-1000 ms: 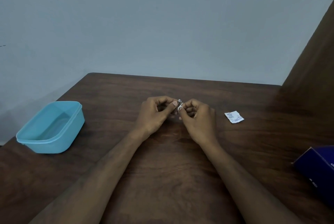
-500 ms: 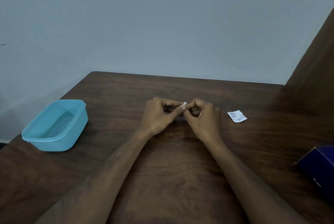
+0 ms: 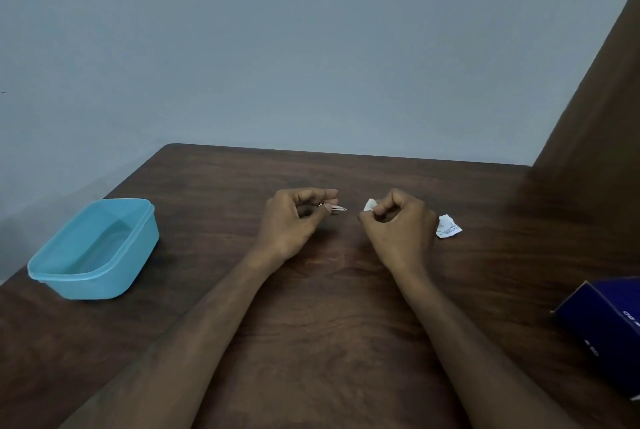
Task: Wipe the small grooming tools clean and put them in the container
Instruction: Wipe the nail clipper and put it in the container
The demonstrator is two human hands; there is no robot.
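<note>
1. Head view, centre of the frame: the left hand (image 3: 294,220) is curled, thumb and fingers pinching a small metal grooming tool (image 3: 337,209) whose thin tip pokes out to the right past the fingertips; what kind of tool it is cannot be told
2. Just right of centre: the right hand (image 3: 398,224) is curled too, pinching a small white wipe (image 3: 369,205) that shows at its upper left edge; wipe and tool are apart, a gap of bare wood between them
3. Both forearms run in from the bottom edge over a dark wooden table (image 3: 329,324)
4. Left of the frame: a light blue container (image 3: 93,248) stands open on the table, well apart from both hands; nothing can be seen inside it
5. Just beside the right hand, on its right: a torn white sachet (image 3: 447,226) with small print lies flat on the wood
6. Lower right edge: a dark blue box (image 3: 602,321) is cut off by the frame
7. Upper half: a plain grey-blue wall (image 3: 311,47) behind the table
</note>
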